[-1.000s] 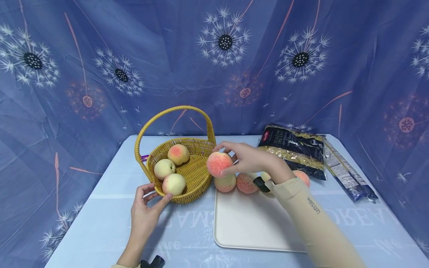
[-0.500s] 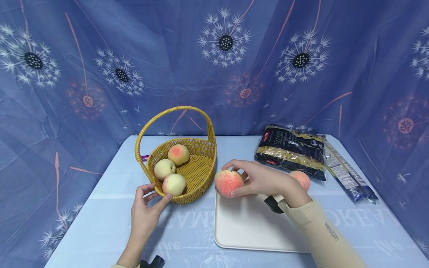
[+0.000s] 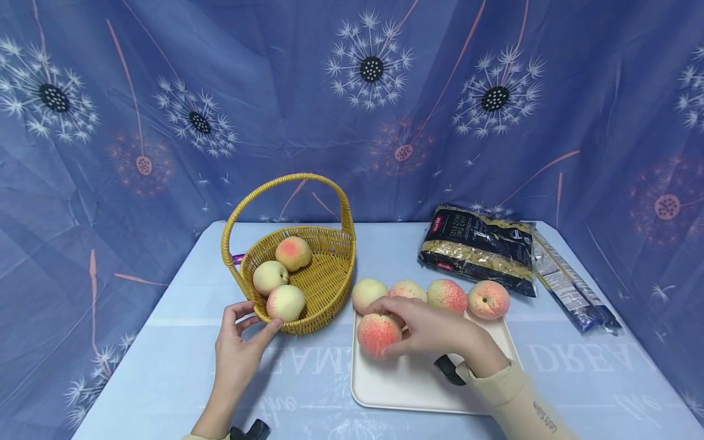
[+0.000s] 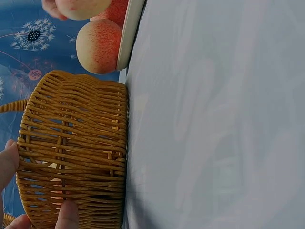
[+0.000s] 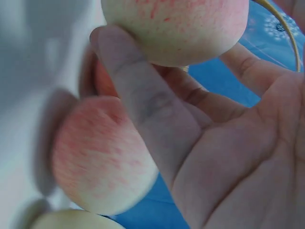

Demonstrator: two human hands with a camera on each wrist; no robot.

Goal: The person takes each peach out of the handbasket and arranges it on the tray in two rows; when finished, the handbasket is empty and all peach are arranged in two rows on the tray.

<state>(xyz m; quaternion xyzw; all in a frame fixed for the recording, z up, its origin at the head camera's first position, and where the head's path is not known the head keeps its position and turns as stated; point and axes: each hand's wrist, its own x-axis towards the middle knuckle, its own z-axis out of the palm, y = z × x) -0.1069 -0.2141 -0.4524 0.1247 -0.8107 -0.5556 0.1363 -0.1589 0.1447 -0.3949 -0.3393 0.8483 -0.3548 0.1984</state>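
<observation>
Held peach [image 3: 379, 336]: shifted toward the tray's [image 3: 407, 391] near side since half a second ago, now before the back row, left part; whether it touches the base, cannot tell.
Right hand [image 3: 431, 327]: thumb and fingers around that peach, over tray.
Peach handling: likely light, fairly firm; matte, speckled, probably not slippery; best hold around widest sides, gently.
Left hand [image 3: 242, 336]: grips near rim of basket [image 3: 330, 307], left of tray.
Basket load: three peaches [image 3: 270, 278].
Back row [image 3: 448, 296]: four peaches, tray's far edge.
Pasta bag [image 3: 478, 250]: beyond tray.
</observation>
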